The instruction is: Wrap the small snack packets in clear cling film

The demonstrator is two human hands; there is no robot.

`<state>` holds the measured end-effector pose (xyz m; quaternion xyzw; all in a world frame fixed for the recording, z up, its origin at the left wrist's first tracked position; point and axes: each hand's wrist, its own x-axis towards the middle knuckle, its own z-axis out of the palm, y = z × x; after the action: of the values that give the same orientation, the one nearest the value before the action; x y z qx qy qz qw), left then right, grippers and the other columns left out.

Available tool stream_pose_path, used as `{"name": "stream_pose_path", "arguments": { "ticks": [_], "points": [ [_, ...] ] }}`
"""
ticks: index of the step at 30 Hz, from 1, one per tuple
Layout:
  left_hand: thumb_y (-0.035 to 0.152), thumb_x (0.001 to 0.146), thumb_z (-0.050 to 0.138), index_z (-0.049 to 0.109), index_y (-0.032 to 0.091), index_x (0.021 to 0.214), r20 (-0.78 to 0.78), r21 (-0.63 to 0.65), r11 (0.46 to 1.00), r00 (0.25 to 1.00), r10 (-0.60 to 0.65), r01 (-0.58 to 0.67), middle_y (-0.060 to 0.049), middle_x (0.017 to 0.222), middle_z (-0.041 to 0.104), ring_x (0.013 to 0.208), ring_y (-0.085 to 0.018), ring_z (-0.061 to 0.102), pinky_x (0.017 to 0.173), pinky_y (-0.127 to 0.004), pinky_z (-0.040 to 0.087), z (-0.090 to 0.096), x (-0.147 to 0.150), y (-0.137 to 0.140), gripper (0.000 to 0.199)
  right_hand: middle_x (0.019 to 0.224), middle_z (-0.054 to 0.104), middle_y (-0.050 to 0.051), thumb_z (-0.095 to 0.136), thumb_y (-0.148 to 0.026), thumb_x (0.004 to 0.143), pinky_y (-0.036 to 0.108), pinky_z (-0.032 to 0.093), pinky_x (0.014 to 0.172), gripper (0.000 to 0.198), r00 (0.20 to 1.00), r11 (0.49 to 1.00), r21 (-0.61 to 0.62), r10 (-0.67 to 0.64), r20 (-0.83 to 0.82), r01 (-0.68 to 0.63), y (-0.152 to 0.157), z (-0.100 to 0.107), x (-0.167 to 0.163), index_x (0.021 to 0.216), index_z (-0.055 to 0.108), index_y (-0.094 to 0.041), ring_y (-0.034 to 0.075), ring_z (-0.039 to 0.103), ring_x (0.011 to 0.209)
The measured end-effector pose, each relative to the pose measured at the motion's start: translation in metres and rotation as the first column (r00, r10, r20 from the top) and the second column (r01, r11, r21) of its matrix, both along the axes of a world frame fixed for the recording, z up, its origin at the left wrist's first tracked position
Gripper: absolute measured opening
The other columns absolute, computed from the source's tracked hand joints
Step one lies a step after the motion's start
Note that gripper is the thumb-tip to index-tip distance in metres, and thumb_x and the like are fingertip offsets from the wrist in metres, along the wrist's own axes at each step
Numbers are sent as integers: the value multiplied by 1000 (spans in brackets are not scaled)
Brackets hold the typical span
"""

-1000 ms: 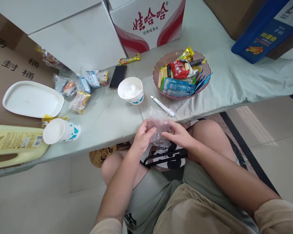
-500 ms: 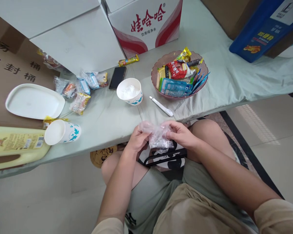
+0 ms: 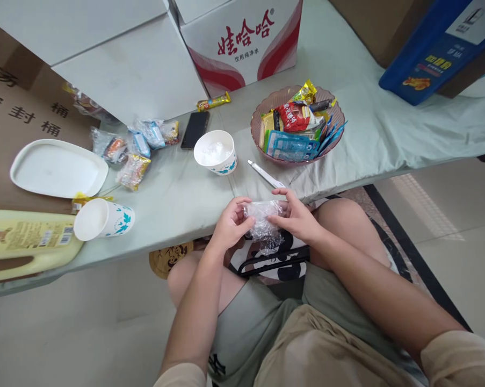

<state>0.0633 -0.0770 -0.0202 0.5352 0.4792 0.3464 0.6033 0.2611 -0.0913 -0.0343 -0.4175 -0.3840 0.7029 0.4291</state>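
Note:
Between my hands, over my lap at the table's front edge, is a crumpled piece of clear plastic wrap (image 3: pixel 263 221). My left hand (image 3: pixel 231 224) grips its left side, with the thumb on the near face and the fingers curled behind. On the right side, my right hand (image 3: pixel 299 219) has its thumb pressed on the wrap while the index finger lifts away; the other fingers are partly hidden. A white paper cup (image 3: pixel 224 165) with clear plastic inside stands beyond the hands. Close to my right fingertips lies a white pen-shaped cutter (image 3: pixel 262 173).
A pink bowl (image 3: pixel 258 145) of packaged snacks sits back right. Beside the cup lies a phone (image 3: pixel 195 130); several wrapped snacks (image 3: pixel 133 171) lie further left, near a white lid (image 3: pixel 59 166). Another cup (image 3: pixel 119 219) is tipped beside a yellow jug (image 3: pixel 36 231). Boxes (image 3: pixel 242 48) line the back.
The plastic wrap has been gathered into a more compact bundle between my hands. My right index finger has lifted and stretched out; the table items look unmoved.

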Motion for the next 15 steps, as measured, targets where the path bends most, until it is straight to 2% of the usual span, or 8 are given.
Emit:
{"name": "stream_pose_path", "arguments": {
  "ticks": [3,6,8,9,10,12,14,15],
  "points": [
    [31,70,80,56,23,109,-18,123,984,991,132,-129,-2,95,66,78,-12,61,68,-22,50,1,1,2,47,76,59,-4,78,-36,67,26,42,60,49,992,993,54,-104,68,101,1,1,2,105,50,-22,12,53,63],
    [33,74,79,59,20,91,-75,249,937,960,270,-244,1,80,60,69,-9,56,65,-21,47,3,0,2,29,66,52,-4,70,-36,74,27,38,60,23,928,953,198,-277,248,231,1,4,6,81,54,-21,11,46,59],
    [39,80,74,59,19,81,-127,238,951,964,232,-197,2,70,57,63,-9,53,62,-21,47,2,1,1,25,65,53,-3,66,-32,78,29,38,62,15,856,901,341,-386,343,269,-1,5,7,75,56,-21,13,47,60],
    [42,82,73,61,19,83,-136,213,966,975,178,-147,1,72,61,66,-10,57,65,-22,49,1,2,0,26,68,57,-1,65,-29,78,30,41,64,11,833,871,418,-420,361,258,-2,5,7,75,57,-22,15,51,64],
    [44,82,74,63,19,90,-134,188,978,984,118,-91,-2,80,66,73,-12,63,72,-24,52,0,4,-1,28,73,61,1,64,-27,78,31,43,69,8,828,845,485,-429,361,226,-3,5,7,75,59,-22,16,55,69],
    [45,80,76,64,20,112,-113,160,987,993,20,-2,-7,107,72,98,-18,69,90,-30,55,-3,8,-3,42,84,69,4,64,-25,80,33,47,78,5,873,825,552,-353,337,120,-4,4,5,77,61,-22,20,63,81],
    [46,81,76,60,22,127,-104,148,988,994,-37,53,-10,128,69,115,-22,67,101,-34,53,-4,13,-4,54,90,72,5,62,-27,83,34,49,82,6,927,847,531,-210,312,13,-5,3,2,82,63,-22,20,66,86],
    [47,83,75,60,22,128,-109,141,987,992,-59,74,-11,131,68,117,-23,67,103,-35,52,-4,15,-5,54,90,73,5,61,-29,86,33,50,82,9,942,864,503,-146,302,-27,-6,2,1,85,65,-21,20,66,85]
  ]
}}
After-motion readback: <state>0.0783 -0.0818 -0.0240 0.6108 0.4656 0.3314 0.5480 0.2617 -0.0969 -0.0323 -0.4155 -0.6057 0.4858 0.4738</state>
